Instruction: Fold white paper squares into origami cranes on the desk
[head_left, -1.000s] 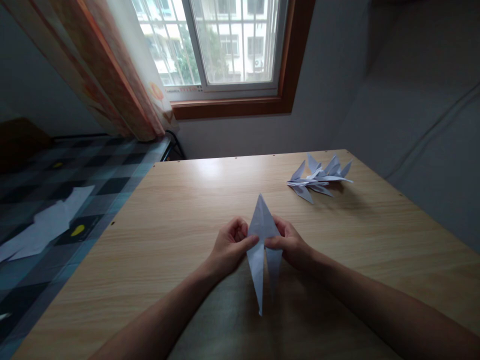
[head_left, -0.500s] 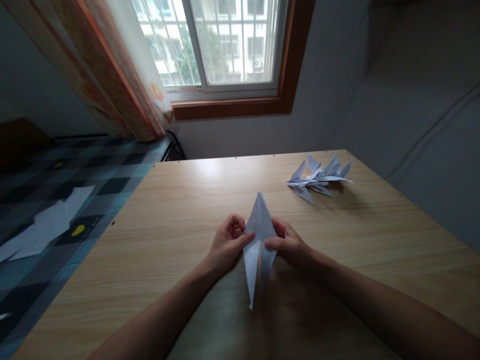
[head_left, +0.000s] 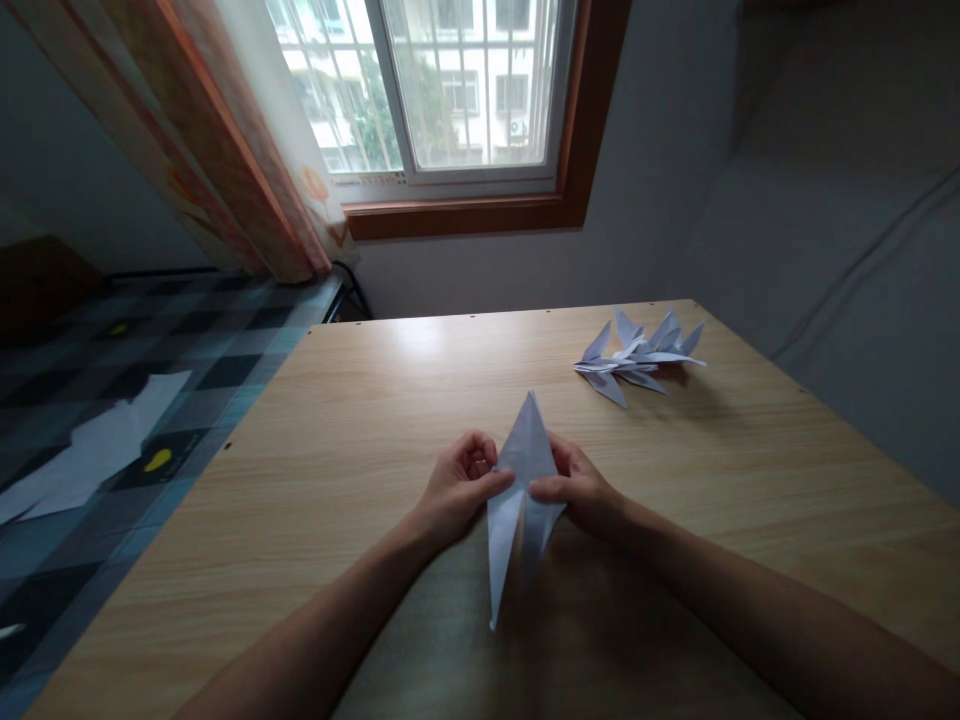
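Note:
A folded white paper (head_left: 531,445), shaped like a long diamond with a split lower half, is held up over the wooden table (head_left: 360,420). Its single point is turned toward the window, and its two narrow legs hang toward me. My left hand (head_left: 466,482) pinches the left edge, thumb on the front face and fingers curled. On the opposite edge, my right hand (head_left: 583,487) grips the paper with its thumb in front near the top of the split; its other fingers are partly hidden behind the sheet.
Several folded white paper pieces (head_left: 637,358) lie clustered at the table's back right. To the left, loose white paper sheets (head_left: 97,450) rest on a checked bed cover (head_left: 217,370). Behind the table are a window (head_left: 465,90) and an orange curtain (head_left: 247,150).
The top point of the folded paper has shifted slightly right. Its lower legs have spread a little farther apart, the left tip moving left. Both hands keep their hold.

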